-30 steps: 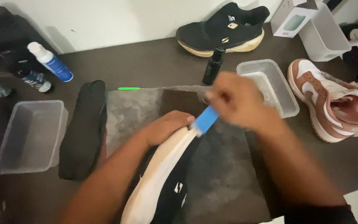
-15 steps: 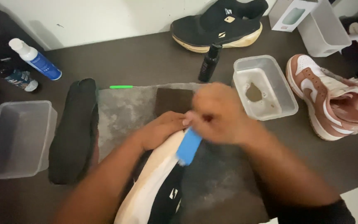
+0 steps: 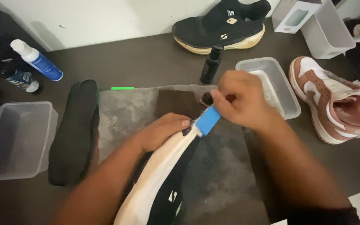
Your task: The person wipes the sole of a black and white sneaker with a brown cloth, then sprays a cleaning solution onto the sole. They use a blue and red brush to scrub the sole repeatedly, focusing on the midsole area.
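Note:
A black sneaker with a cream sole (image 3: 155,183) lies on its side on a grey towel (image 3: 126,110), sole turned up. My left hand (image 3: 161,131) grips it near the toe. My right hand (image 3: 242,100) holds a small blue brush (image 3: 207,119) whose end touches the sole's toe edge, just beside my left fingertips. A dark brown cloth (image 3: 175,104) lies on the towel behind the toe.
A black insole (image 3: 75,131) lies left of the towel, an empty clear tub (image 3: 15,139) further left. A black spray bottle (image 3: 211,64), another clear tub (image 3: 278,89), a pink-and-white sneaker (image 3: 328,102), the matching black sneaker (image 3: 221,27), a white-and-blue bottle (image 3: 38,60) and a green pick (image 3: 123,88) surround it.
My right hand has swept the blue brush down along the sole and back up to the toe. My left hand has kept its hold on the sneaker.

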